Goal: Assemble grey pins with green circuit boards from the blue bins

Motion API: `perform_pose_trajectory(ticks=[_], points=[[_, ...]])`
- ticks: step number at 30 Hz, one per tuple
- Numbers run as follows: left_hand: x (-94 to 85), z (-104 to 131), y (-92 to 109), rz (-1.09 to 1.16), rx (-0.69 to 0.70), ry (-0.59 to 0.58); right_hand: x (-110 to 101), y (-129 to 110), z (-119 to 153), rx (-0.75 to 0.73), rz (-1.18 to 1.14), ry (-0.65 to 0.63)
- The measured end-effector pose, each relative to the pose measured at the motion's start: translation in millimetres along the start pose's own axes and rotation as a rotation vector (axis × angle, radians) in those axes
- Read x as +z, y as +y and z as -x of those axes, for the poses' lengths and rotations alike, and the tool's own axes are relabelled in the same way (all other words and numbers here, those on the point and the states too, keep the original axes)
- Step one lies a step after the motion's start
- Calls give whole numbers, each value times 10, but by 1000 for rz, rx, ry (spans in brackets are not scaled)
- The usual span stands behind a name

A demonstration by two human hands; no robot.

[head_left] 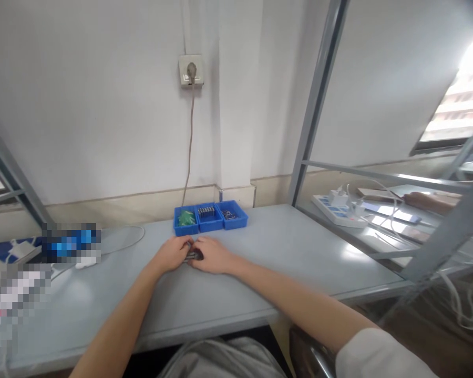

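Observation:
My left hand (173, 253) and my right hand (211, 255) meet over the grey table, their fingers bent and closed around a small grey, metal-looking piece (192, 256). Fingers cover most of that piece, so its kind cannot be made out. Just beyond the hands stand three blue trays side by side. Green pieces (186, 218) lie in the left tray (186, 230). The middle tray (212, 224) holds a row of small dark and silvery parts (206, 211). In the right tray (237, 222) are loose small metal parts (229, 214).
A cable (190, 142) runs from a wall socket (191, 71) down behind the trays. Chargers and a white cord (136, 239) lie at left, partly pixelated. Right of a metal frame post (319, 94) are a power strip (337, 211) and another person's hand (420, 200).

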State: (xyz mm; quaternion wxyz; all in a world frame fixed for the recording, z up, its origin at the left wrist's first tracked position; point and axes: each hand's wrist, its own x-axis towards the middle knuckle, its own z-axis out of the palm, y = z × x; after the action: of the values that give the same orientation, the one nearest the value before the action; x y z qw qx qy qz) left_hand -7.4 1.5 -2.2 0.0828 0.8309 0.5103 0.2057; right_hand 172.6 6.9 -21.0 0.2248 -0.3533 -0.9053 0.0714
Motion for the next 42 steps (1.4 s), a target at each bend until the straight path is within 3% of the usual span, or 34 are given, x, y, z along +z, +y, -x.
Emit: perform_pose_trajectory(ticks=[9, 20, 29, 42], points=[[-1, 14, 27, -21, -31, -65, 93, 62, -21, 10, -83, 79], [14, 19, 10, -14, 14, -25, 139, 123, -37, -53, -172, 104], [10, 17, 22, -4, 43, -3, 59, 142, -22, -119, -189, 130], [4, -33, -22, -1, 88, 119, -55, 109, -29, -99, -237, 352]])
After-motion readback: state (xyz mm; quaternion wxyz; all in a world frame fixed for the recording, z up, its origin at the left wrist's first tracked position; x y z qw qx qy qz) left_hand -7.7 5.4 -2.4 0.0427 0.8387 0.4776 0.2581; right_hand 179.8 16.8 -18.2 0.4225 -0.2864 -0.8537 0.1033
